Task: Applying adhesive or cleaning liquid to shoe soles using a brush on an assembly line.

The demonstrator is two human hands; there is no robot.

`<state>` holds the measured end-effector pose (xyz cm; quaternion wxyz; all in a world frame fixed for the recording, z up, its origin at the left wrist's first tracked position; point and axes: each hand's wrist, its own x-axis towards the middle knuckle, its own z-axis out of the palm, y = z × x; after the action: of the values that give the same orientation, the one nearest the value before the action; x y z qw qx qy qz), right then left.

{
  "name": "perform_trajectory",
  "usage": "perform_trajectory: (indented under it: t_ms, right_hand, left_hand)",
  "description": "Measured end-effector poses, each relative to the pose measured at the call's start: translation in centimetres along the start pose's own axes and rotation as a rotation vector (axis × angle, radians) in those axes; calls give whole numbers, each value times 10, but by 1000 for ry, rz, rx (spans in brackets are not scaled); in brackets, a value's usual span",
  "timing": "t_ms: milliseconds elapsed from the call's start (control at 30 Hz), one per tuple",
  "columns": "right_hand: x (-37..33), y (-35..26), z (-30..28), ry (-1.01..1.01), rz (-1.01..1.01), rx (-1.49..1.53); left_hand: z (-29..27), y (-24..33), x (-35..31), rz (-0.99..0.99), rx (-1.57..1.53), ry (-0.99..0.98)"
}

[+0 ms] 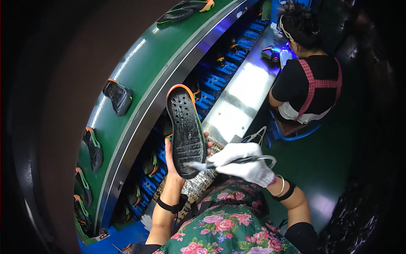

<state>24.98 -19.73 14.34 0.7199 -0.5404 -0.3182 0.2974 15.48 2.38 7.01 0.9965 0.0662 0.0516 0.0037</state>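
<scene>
My bare left hand (170, 160) grips a black shoe sole (184, 127) from beneath, thumb and fingers at its opposite edges. The sole's inner face is up, its orange-rimmed end points away from me, and small holes dot its far half. My right hand (242, 163), in a white glove, is closed round the dark handle of a brush (198, 165). The brush's pale tip is at the sole's near end, seemingly touching its inner face. A pale tube or cable loops beside the glove.
On the left, a green conveyor (139, 72) carries several soles, one a black sole (118, 96). Blue racks (215, 80) with shoe parts run beside it. Past a metal worktop (237, 101), a seated co-worker (311, 80) handles a shoe under violet light. Crinkled foil (196, 186) covers the near surface.
</scene>
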Motion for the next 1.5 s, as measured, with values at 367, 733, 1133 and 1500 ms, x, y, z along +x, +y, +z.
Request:
perform_trajectory:
  t_ms: [367,733,1133,1500]
  right_hand:
    - [-52,24,-93,520,157,351]
    - [-42,40,-117,553,323,234]
    - [-24,57,-159,617,303,319]
    - [-19,60,-170,562,402,266]
  left_hand:
    - [71,76,148,79,199,-452]
    - [45,216,325,471,-295,-33]
    - [98,121,476,838,1022,408]
    - [69,163,483,623,1677,773]
